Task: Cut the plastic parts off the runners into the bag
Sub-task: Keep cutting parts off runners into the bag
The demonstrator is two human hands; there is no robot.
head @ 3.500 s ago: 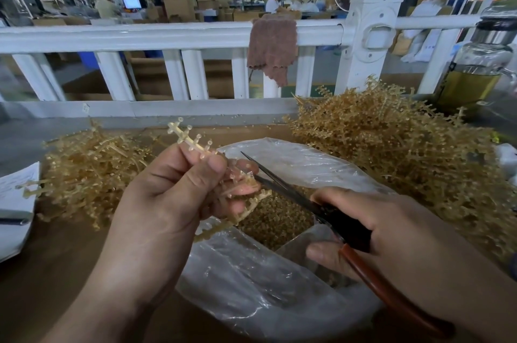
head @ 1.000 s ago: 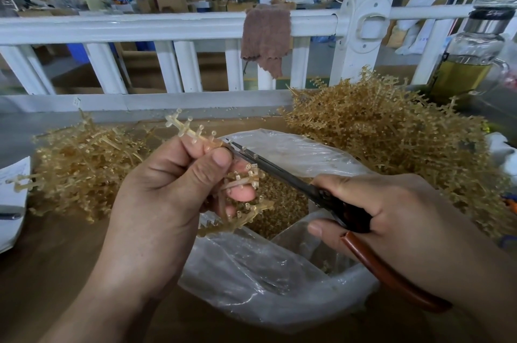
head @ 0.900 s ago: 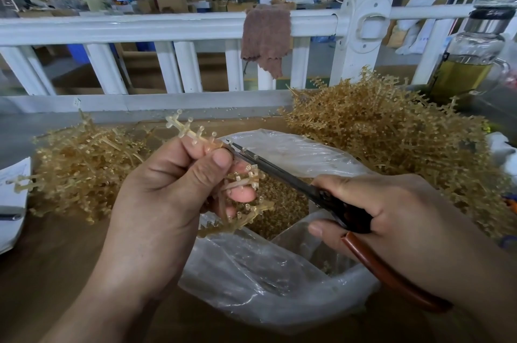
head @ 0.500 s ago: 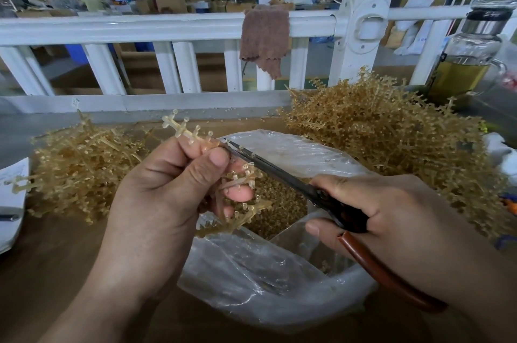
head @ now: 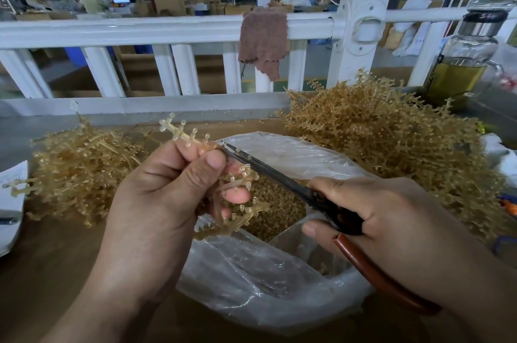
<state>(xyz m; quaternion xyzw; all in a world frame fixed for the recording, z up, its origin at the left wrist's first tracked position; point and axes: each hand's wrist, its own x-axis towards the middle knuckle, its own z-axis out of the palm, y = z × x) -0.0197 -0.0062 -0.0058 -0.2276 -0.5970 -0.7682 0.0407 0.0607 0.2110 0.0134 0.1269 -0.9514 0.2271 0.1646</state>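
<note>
The left hand [head: 156, 202] clamps an amber plastic runner [head: 185, 138] between thumb and curled fingers, holding it above the open mouth of the clear plastic bag [head: 265, 281]. The right hand [head: 391, 216] has its fingers wrapped round the red-handled scissors [head: 279, 174], whose blades, nearly together, meet the runner just beside the left thumb. Cut parts [head: 279, 211] lie inside the bag. A large heap of runners [head: 391, 147] sits to the bag's right, a smaller heap [head: 81, 169] to its left

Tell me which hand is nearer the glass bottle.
Right. The right hand, gripping the scissors, sits below and left of the glass bottle; the left hand, pinching a runner, is farther left, across the bag.
</note>
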